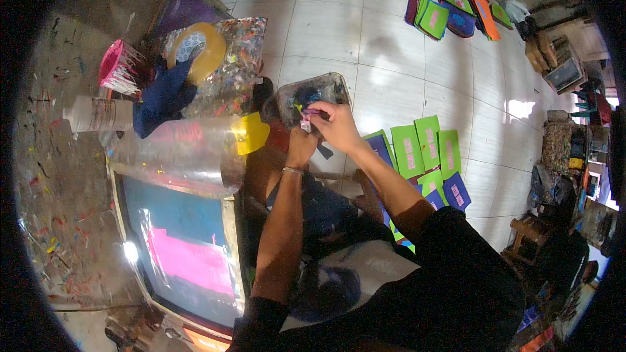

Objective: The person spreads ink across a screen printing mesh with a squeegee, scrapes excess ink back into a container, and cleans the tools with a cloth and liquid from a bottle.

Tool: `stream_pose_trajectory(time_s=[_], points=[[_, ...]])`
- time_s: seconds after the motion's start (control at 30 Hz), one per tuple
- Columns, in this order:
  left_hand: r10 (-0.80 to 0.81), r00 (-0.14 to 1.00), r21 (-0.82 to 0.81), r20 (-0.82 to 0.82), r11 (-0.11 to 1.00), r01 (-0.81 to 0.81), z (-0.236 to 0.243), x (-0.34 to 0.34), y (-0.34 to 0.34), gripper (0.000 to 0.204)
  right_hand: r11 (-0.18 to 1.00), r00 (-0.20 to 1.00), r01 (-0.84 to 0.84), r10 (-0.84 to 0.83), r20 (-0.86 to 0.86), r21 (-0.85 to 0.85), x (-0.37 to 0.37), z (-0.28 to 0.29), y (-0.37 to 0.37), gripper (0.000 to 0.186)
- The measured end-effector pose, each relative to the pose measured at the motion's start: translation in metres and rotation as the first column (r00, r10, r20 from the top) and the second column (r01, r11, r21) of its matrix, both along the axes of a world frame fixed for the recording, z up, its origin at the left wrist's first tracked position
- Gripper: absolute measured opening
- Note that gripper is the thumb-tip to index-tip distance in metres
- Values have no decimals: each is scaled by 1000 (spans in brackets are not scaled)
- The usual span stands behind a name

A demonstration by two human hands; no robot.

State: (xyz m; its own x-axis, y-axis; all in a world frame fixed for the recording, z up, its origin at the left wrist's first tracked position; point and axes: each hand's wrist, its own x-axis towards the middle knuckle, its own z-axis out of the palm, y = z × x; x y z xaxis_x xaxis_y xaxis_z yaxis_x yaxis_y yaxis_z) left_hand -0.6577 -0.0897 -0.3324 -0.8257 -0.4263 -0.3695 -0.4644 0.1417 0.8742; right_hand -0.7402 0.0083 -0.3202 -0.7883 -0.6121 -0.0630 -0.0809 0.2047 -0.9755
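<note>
Your two hands meet over the clear plastic tub that sits on the white tiled floor, just beyond the far corner of the printing screen frame. Your right hand reaches across from the right and pinches a small purple piece — fingers closed on it, thumb and forefinger at its top edge. Your left hand, the one with the bracelet, comes up from below and sits directly under the right; its fingers are hidden behind the right hand, so you cannot tell whether they are closed on the piece or only steadying it.

The piece lies at the near rim of the tub, its long axis running roughly left to right, with the tub's dark contents just beyond it. The right hand is the nearer one and has the clear hold. The green and blue printed cards lie spread on the floor to your right — near, but not touched.
</note>
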Motion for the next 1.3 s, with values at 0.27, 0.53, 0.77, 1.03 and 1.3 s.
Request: stream_pose_trajectory(time_s=[0.27, 0.53, 0.77, 1.03, 1.3], points=[[73, 995, 110, -71, 992, -65, -54, 19, -11, 23, 975, 998, 57, -61, 15, 215, -16, -11, -8, 17], [128, 986, 115, -110, 987, -115, -59, 17, -17, 25, 998, 995, -59, 58, -76, -9, 4, 0, -14, 18], [50, 994, 58, -93, 997, -45, -59, 23, -16, 21, 1000, 1000, 15, -15, 10, 17, -4, -16, -14, 17], [222, 955, 597, -197, 800, -63, -13, 13, -3, 34, 970, 956, 240, -228, -185, 46, -36, -48, -4, 14], [311, 942, 714, -127, 688, -131, -15, 9, -5, 38, 932, 934, 356, -356, 12, -76, -33, -14, -7, 14]])
